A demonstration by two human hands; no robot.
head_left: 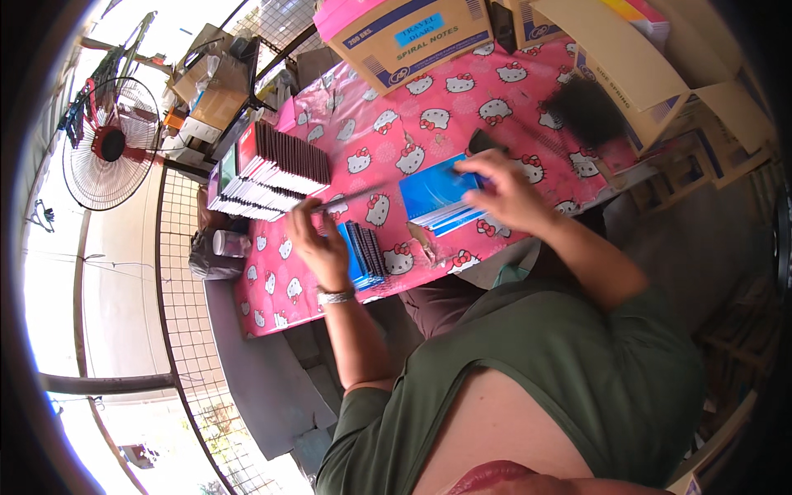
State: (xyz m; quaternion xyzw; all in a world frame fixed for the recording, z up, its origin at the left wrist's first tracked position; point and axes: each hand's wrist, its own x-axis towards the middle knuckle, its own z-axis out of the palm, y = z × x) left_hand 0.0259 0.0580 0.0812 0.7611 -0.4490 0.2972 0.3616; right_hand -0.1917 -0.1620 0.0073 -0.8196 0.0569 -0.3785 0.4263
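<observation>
A thin, dark, flat piece [356, 196] is pinched in the fingers of my left hand [320, 247]; it is seen edge-on and blurred, so I cannot tell its kind. Just beneath that hand lies a pile of blue spiral notebooks [363, 256], dark bindings to the right. My right hand [513, 196] grips the right side of the top blue notebook [433, 191], thumb and fingers at its edge. Under it several more notebooks are fanned toward me. Beyond my left hand stand tall stacks of spiral notebooks [276, 169] with dark bindings.
A pink patterned cloth [435, 120] covers the table. Cardboard boxes stand at the back [412, 41] and right [635, 74]. A black fuzzy object [587, 111] is near the right box. A clear jar [231, 243] and a fan [111, 144] are to the left.
</observation>
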